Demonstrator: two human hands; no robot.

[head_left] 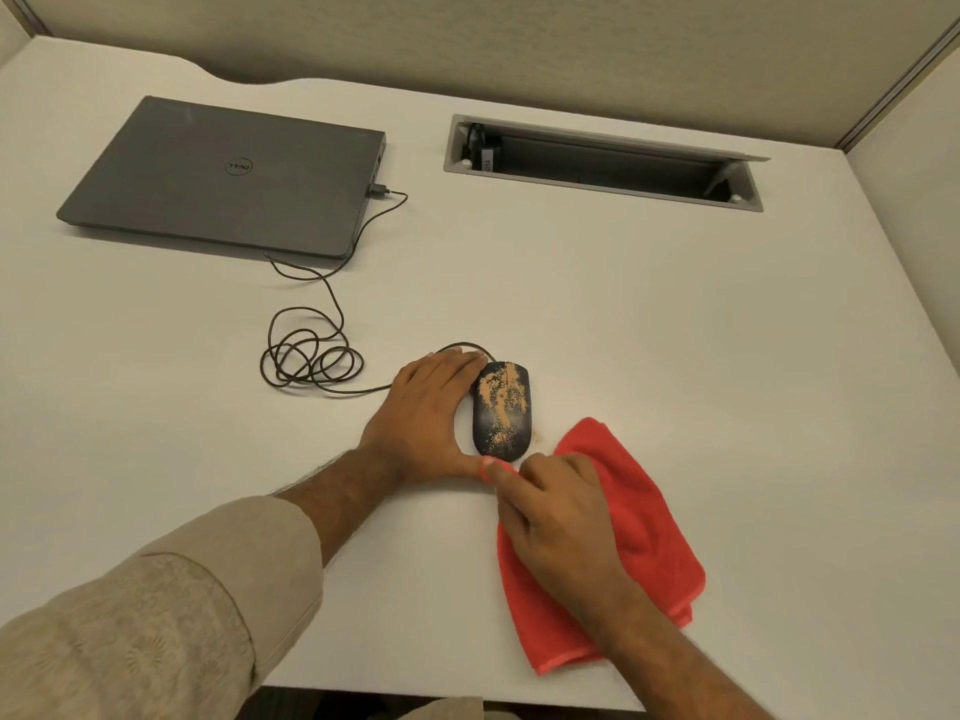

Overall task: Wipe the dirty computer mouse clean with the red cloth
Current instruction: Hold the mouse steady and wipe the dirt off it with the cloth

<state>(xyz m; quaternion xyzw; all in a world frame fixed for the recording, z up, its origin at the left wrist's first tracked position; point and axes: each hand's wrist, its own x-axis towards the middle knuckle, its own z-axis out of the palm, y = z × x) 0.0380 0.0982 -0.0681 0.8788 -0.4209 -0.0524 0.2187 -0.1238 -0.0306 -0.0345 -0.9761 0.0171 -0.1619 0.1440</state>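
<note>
Your left hand (426, 413) cups the mouse (501, 409) from its left side, fingers spread along it, thumb at the near end. The mouse sits mid-desk (675, 330), tan grime all over its top. Your right hand (556, 517) presses flat on the red cloth (654, 532), fingertips pinching its edge just beside the mouse's near end.

A closed dark grey laptop (223, 176) lies flat at the far left of a white desk (649, 304). To its right, well apart, a long grey cable tray (602, 161) is sunk into the desk with its lid open. Beige partition walls (519, 44) stand behind
</note>
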